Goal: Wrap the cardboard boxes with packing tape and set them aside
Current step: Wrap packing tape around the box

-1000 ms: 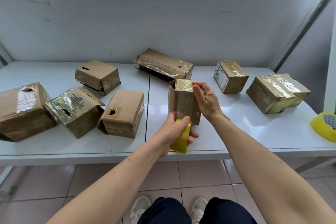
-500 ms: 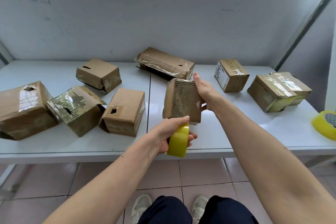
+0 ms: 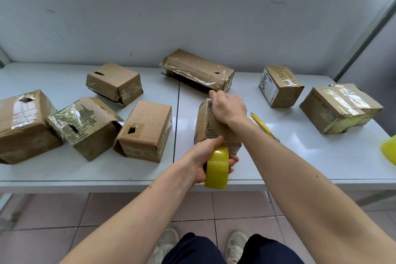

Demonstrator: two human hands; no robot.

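A white counter (image 3: 300,156) carries scattered taped cartons, and near its front edge stands the cardboard box (image 3: 206,123), the right hand (image 3: 229,108) curled over its top, while the left hand (image 3: 205,158) has its fingers (image 3: 232,159) wrapped round a yellow tape roll (image 3: 216,167) just below.

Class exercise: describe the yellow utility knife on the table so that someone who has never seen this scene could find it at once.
Start at the white table and find the seam down its middle; look at the right half. Just right of the small box that the right hand holds, beside that forearm, lies the yellow utility knife. It is the only thin, stick-like item among boxes and tape rolls.
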